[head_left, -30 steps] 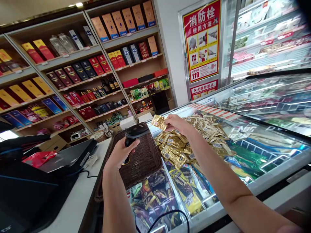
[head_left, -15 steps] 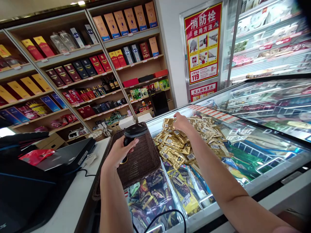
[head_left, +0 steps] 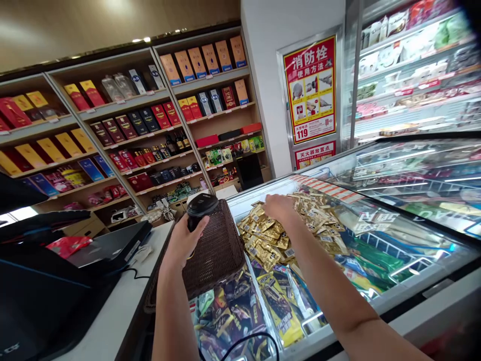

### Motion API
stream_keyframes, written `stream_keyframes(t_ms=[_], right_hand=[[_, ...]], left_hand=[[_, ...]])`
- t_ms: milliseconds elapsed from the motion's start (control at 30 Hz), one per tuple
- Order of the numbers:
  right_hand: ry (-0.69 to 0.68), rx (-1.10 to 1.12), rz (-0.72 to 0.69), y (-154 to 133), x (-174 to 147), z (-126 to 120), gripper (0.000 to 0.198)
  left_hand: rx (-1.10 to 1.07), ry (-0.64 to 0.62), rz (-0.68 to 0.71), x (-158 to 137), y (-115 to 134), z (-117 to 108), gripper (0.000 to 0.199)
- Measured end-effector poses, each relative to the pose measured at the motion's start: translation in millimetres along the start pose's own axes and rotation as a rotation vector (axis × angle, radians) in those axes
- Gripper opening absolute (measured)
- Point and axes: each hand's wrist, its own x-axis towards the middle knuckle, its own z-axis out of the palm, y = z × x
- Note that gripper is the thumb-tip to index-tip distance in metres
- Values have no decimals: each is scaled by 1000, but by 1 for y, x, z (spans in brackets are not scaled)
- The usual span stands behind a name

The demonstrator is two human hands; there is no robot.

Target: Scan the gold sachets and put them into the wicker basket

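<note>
A black handheld barcode scanner (head_left: 203,203) is in my left hand (head_left: 184,238), whose fingers wrap its handle over a brown woven basket (head_left: 221,250). My right hand (head_left: 280,206) is at the far side of a heap of gold foil packets (head_left: 265,253), on the freezer's glass top (head_left: 361,200). Its fingers point away and downward, hidden behind the back of the hand, so whether they grip a packet does not show. The basket sits empty left of the heap, its near edge overlapping the glass.
Bagged frozen goods (head_left: 280,311) show through the freezer glass. A black cable (head_left: 255,335) loops at the bottom. On the left, a white counter (head_left: 124,296) carries dark checkout equipment (head_left: 33,296) and a red plastic bag (head_left: 69,245). Stocked shelves (head_left: 150,128) line the back wall.
The view has tilted up, so the shelves sit lower in the picture. My left hand still holds the scanner, now turned slightly. My right hand stays at the heap, its fingers now more hidden.
</note>
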Motion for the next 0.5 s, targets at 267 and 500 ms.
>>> stream_keyframes(t_ms=[267, 500], right_hand=[[-77, 1077, -939, -44, -99, 18, 84], [183, 1567, -479, 10, -142, 38, 48]], left_hand=[[-201, -46, 244, -50, 50, 37, 54], [-79, -71, 434, -75, 99, 91, 63]])
